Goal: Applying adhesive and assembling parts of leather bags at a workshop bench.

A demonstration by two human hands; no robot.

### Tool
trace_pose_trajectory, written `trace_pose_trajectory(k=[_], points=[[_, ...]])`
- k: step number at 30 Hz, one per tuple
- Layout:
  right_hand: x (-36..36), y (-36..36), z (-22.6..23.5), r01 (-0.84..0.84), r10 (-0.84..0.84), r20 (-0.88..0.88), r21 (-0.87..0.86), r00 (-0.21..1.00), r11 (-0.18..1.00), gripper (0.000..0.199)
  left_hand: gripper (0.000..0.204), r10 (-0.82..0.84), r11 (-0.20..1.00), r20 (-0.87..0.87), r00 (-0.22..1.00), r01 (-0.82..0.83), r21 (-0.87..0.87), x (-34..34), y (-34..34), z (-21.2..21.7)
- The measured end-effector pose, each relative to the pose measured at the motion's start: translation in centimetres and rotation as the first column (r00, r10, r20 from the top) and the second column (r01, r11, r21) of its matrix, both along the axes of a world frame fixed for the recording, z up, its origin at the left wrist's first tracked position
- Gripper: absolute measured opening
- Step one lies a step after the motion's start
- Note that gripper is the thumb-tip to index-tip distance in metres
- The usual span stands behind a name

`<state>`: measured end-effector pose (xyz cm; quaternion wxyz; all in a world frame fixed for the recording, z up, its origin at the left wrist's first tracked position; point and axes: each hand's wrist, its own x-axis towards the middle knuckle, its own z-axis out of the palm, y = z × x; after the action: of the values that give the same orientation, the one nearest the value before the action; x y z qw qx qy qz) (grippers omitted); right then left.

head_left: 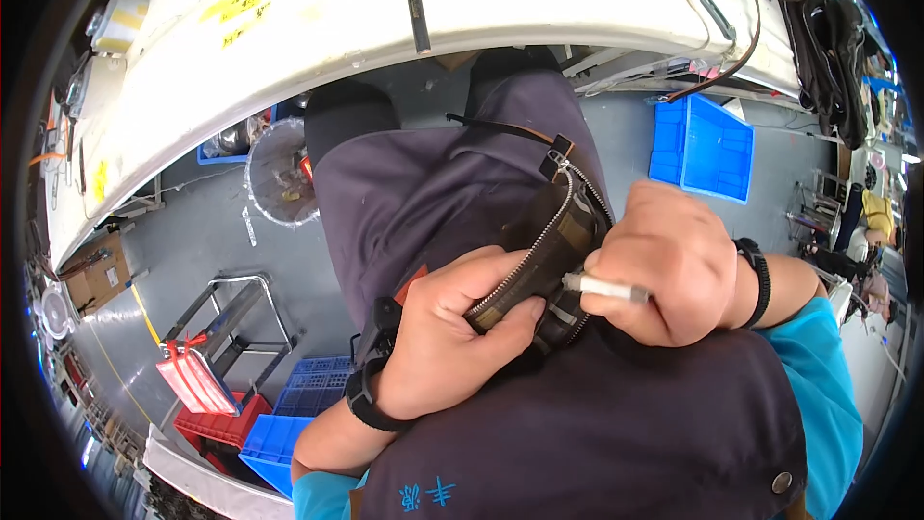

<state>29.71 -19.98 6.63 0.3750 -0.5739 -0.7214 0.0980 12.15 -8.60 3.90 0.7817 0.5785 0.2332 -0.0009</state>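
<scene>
A small dark zippered pouch [556,249] lies across my lap with its metal zipper undone, so the patterned lining shows. My left hand [464,328] grips the pouch's near-left edge, thumb on the inside. In my closed right hand [674,265] is a short white stick-like tool [613,289] with a greyish tip, pointing at the pouch's opening. Its exact kind is unclear. The zipper pull [558,156] sits at the pouch's far end, where a thin dark strap [496,126] trails to the left.
Beyond my knees runs a white worktable [308,0] with a dark strip [414,0] on it. A blue bin [703,147] stands on the floor to the right. Leftward are a clear waste bin [279,174], a metal-framed stool [231,313] and red and blue crates [313,385].
</scene>
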Motion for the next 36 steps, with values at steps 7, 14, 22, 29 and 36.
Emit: trace_pose_trajectory(k=[7, 14, 22, 29, 36], points=[[-2.5, 0.9, -0.9, 0.123, -0.140, -0.126, -0.132, 0.982, 0.984, 0.020, 0.028, 0.070, 0.988, 0.126, 0.990, -0.086, 0.126, 0.2, -1.1, -0.1], [-2.5, 3.1, -3.0, 0.316, -0.315, -0.179, -0.024, 0.932, 0.948, 0.015, 0.020, 0.167, 0.984, -0.091, 0.982, -0.172, -0.046, -0.1, -1.0, -0.1], [-3.4, 1.3, -1.6, 0.224, -0.230, -0.173, -0.054, 0.958, 0.973, 0.023, 0.027, 0.161, 0.983, 0.032, 0.986, -0.163, 0.085, -0.2, -1.3, -0.5], [-3.8, 2.6, -3.1, 0.249, -0.255, -0.098, -0.071, 0.962, 0.966, 0.021, 0.030, 0.228, 0.973, -0.076, 0.971, -0.225, 0.048, -0.3, -1.6, -0.5], [-4.2, 1.8, -1.8, 0.201, -0.212, -0.121, -0.097, 0.970, 0.975, 0.018, 0.024, 0.234, 0.970, -0.001, 0.972, -0.234, 0.073, -0.5, -1.9, -0.5]])
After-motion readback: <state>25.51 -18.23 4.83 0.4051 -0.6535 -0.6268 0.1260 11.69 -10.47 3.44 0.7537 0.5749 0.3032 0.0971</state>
